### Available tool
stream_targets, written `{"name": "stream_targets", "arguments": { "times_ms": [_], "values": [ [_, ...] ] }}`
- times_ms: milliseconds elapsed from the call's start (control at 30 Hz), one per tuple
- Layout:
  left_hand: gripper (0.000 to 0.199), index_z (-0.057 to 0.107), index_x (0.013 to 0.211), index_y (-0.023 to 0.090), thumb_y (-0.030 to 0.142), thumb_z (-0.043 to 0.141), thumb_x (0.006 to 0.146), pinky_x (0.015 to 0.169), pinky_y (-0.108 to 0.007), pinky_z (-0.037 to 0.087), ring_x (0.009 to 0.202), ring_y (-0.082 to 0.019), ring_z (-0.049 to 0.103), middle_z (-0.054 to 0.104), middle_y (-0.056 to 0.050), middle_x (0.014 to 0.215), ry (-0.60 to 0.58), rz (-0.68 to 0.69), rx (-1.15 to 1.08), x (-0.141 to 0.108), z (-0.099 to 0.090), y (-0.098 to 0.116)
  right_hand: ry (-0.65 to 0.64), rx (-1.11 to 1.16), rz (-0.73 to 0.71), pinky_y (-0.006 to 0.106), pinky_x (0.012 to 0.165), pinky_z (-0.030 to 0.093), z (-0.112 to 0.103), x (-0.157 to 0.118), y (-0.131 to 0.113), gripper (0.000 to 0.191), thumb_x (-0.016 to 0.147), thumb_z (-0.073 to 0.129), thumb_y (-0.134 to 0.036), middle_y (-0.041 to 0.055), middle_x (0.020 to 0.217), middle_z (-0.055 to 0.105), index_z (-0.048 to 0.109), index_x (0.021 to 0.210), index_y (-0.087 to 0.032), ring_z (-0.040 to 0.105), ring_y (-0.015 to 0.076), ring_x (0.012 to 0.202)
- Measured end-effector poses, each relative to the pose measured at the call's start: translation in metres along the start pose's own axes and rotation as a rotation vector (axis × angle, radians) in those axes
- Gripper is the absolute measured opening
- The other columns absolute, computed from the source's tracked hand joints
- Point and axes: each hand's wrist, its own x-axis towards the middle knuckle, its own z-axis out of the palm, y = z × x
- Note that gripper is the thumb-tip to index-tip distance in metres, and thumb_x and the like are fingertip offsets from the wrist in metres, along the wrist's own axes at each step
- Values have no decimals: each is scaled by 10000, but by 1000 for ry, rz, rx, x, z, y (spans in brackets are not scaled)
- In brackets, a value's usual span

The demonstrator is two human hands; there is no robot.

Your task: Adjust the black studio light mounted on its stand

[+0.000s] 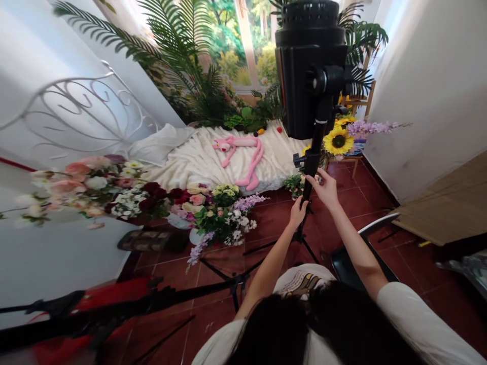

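Note:
A black studio light sits upright on top of a black light stand in front of me. My left hand is wrapped round the stand's pole, low on the visible part. Just above it and to the right, my right hand is closed, its fingertips pinched at a small knob on the pole's side; the fingers partly hide it. Higher up, another black clamp knob juts out to the left, untouched. Below my hands the stand's legs spread over the floor.
A pink plush toy lies on a cream blanket. Flower bouquets line its front edge. A second tripod with a red-and-black fixture stands left. Right are sunflowers and a black chair.

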Motion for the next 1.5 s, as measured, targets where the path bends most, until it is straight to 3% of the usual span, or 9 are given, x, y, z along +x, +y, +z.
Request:
{"name": "stream_targets", "arguments": {
  "times_ms": [133, 300, 500, 600, 733, 867, 1167, 1333, 1500],
  "values": [
    [340, 583, 1139, 227, 415, 487, 873, 828, -326, 502, 901, -189, 636, 672, -55, 1028, 3, 5, 7, -1, 0, 0, -28, -53, 103, 331, 918, 465, -12, -36, 21, 409, 795, 622, -457, 79, 1102, 667, 630, 1118, -206, 621, 209, 997],
    [322, 591, 1115, 232, 419, 486, 874, 828, -314, 493, 890, -185, 637, 680, -48, 999, -7, -8, 30, -2, 0, 5, -232, -155, 365, 341, 846, 481, -21, -99, 61, 294, 790, 616, -468, 50, 881, 713, 655, 957, -229, 657, 210, 834],
    [342, 591, 1115, 220, 435, 481, 873, 796, -300, 491, 853, -185, 639, 684, -56, 977, -7, -21, 51, -2, 0, 5, -132, -204, 436, 278, 701, 471, -6, -124, 80, 316, 820, 553, -511, 37, 727, 671, 595, 734, -210, 623, 182, 682],
    [347, 585, 1128, 219, 432, 479, 876, 798, -283, 486, 853, -169, 636, 684, -50, 993, -12, -44, 56, -3, 0, 6, -78, 35, 641, 238, 573, 452, 7, -120, 87, 342, 845, 523, -489, 16, 616, 613, 559, 671, -197, 563, 137, 549],
    [361, 581, 1139, 198, 426, 478, 878, 829, -279, 476, 886, -162, 628, 679, -58, 1022, -13, -57, 62, -3, 0, 9, -80, 825, 1038, 177, 423, 372, 19, -115, 93, 295, 900, 442, -309, -30, 503, 496, 470, 629, -195, 449, 83, 423],
    [364, 584, 1135, 183, 419, 491, 873, 861, -280, 469, 922, -162, 624, 675, -65, 1036, 2, -58, 14, -3, 1, 9, -31, 1433, 1081, 134, 377, 303, 23, -117, 89, 310, 852, 380, -86, -73, 451, 340, 313, 574, -206, 322, 61, 369],
    [399, 562, 1176, 186, 426, 525, 860, 928, -318, 463, 1009, -175, 615, 645, -82, 1136, -25, -31, -81, -3, -3, 6, 156, 1484, 1053, 134, 393, 351, 39, -126, 80, 243, 826, 367, -60, -64, 509, 382, 430, 639, -204, 360, 65, 403],
    [399, 560, 1182, 190, 442, 490, 881, 949, -329, 467, 1093, -178, 597, 632, -105, 1172, 10, -1, -161, -15, -29, 7, -87, 1447, 1362, 123, 411, 394, 55, -133, 81, 184, 859, 397, -96, -49, 542, 468, 495, 727, -176, 429, 45, 418],
    [393, 565, 1148, 184, 460, 480, 882, 908, -319, 485, 1075, -177, 609, 647, -116, 1128, 238, -27, -98, -33, -93, -1, -318, 1299, 1421, 127, 430, 418, 103, -119, 72, 134, 863, 457, -175, -30, 565, 535, 519, 744, -172, 473, 48, 440]
  ]
}}
